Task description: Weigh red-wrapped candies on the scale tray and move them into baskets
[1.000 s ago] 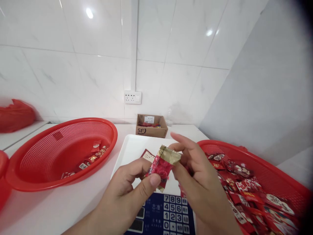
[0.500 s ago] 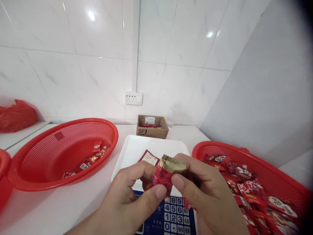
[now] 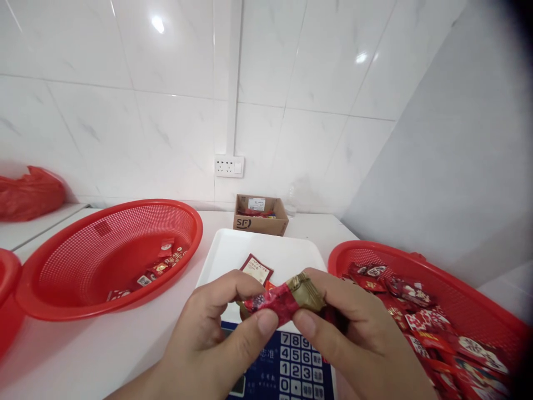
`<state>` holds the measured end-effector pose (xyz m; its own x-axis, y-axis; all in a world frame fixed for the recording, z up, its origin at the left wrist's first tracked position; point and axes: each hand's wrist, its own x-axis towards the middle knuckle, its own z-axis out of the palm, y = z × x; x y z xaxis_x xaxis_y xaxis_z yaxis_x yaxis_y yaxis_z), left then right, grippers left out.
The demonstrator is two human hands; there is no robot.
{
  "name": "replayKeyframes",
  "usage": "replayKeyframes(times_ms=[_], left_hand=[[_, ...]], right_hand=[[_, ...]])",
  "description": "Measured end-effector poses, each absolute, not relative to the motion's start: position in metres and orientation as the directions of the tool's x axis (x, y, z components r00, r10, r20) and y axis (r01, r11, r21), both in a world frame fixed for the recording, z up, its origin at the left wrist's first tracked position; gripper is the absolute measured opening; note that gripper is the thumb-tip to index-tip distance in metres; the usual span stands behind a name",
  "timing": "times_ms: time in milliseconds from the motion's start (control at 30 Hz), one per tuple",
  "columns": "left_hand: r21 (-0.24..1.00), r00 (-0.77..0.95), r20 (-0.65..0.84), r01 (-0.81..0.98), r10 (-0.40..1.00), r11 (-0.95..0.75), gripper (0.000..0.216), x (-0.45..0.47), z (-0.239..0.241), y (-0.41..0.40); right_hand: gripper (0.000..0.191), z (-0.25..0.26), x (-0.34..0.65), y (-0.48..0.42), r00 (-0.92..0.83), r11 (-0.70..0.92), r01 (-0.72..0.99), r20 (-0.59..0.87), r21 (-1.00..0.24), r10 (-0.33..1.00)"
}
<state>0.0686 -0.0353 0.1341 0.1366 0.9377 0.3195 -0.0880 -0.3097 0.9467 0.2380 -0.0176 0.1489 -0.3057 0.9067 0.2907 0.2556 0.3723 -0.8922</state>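
Between my two hands is a small wrapped candy, red with a gold crimped end, held level above the scale. My left hand is closed, thumb and fingers pinching its red left end. The gold right end is pinched by my right hand; something dark red shows partly behind those fingers. Below is a digital scale with a white pan and a blue keypad. On the pan lies a flat red-and-cream packet, its near part hidden by my hands.
To the left stands a red perforated basket with several small packets; another red basket edge shows beside it. At right, a red basket holds many red packets. A cardboard box sits near the wall, and a red bag far left.
The candy has turned from slanted upright to nearly level, its gold end now pointing right. Both hands keep their pinch on it and have shifted slightly.
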Motion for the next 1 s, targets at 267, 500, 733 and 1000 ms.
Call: replayKeyframes(times_ms=[267,500,733,1000], left_hand=[[0.941,0.105,0.339,-0.045,0.935,-0.336,0.018,0.0678,0.1341,-0.0335],[0.926,0.059,0.375,0.013,0.925,-0.376,0.013,0.066,0.1305,-0.03],[0.914,0.115,0.349,-0.258,0.93,-0.312,0.02,0.0681,0.1343,-0.0274],[0.865,0.065,0.35,-0.406,0.935,-0.295,0.014,0.0723,0.1334,-0.0284]], right_hand=[[0.011,0.155,0.2388,-0.016,-0.294,0.318,0.221,0.248,-0.922,0.923],[0.01,0.1577,0.2375,-0.0141,-0.164,0.358,0.137,0.336,-0.923,0.928],[0.016,0.1539,0.2358,-0.016,-0.075,0.394,0.042,0.39,-0.918,0.918],[0.014,0.1525,0.2327,-0.0174,-0.081,0.403,0.063,0.398,-0.913,0.914]])
